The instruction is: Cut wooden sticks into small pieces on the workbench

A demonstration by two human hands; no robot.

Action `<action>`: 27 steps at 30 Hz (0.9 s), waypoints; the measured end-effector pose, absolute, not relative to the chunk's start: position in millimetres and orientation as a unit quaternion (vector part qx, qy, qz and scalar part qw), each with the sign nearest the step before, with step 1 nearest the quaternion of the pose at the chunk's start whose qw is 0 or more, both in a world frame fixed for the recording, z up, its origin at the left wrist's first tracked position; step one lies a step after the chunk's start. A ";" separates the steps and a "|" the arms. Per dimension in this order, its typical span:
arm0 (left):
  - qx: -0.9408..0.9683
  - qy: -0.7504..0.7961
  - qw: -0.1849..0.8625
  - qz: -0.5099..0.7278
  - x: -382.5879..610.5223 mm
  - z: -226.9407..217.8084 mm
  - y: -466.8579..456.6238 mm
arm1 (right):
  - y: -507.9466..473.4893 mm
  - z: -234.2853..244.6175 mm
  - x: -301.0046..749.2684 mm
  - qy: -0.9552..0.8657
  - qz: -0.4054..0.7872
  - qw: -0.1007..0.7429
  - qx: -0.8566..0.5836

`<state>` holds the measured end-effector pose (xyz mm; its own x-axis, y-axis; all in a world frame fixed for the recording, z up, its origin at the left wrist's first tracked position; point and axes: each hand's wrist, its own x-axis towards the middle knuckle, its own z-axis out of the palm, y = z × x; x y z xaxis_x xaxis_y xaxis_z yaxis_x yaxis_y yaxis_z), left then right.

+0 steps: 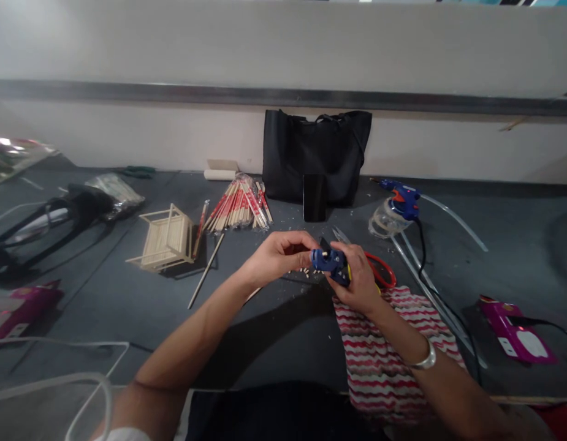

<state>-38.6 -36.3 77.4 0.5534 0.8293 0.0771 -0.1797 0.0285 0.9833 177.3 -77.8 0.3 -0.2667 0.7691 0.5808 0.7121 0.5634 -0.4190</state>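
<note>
My right hand (357, 278) is wrapped round a blue cutter (330, 262) with yellow on its handle, held above the middle of the table. My left hand (283, 254) is closed in a pinch at the left side of the cutter's head; what its fingertips hold is too small to make out. Below the hands lie several short cut stick pieces (306, 272). Scissors with red handles (382, 269) rest just right of and behind my right hand, partly covered by it. Beneath my right forearm is a red and white striped cloth (379, 355).
Wrapped chopsticks (239, 205) lie in a pile, left of a black bag (315, 153) with a phone (314, 199) leaning on it. A small stick-built frame (167, 242) stands at left. A blue glue gun (400, 199) sits on a jar at right, near a magenta power box (517, 331).
</note>
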 end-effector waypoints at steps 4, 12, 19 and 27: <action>0.583 0.276 0.667 0.372 -40.0 73.2 -33.8 | -78.0 1.3 176.6 -0.799 0.022 0.384 -0.461; 0.629 0.241 0.639 0.372 -43.0 67.2 -28.0 | -76.8 -3.2 176.5 -0.800 0.000 0.371 -0.472; 0.720 0.205 0.542 0.382 -46.1 69.6 -25.3 | -76.7 -1.0 179.4 -0.794 -0.037 0.377 -0.475; 0.751 0.201 0.505 0.376 -46.6 69.4 -27.2 | -77.2 2.2 183.1 -0.804 -0.089 0.369 -0.458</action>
<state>-46.6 -27.2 69.4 0.6370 0.6810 0.3612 -0.0778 -0.4094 0.9090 183.1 -77.2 2.2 -0.3092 0.6702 0.6747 0.8020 0.5650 -0.1937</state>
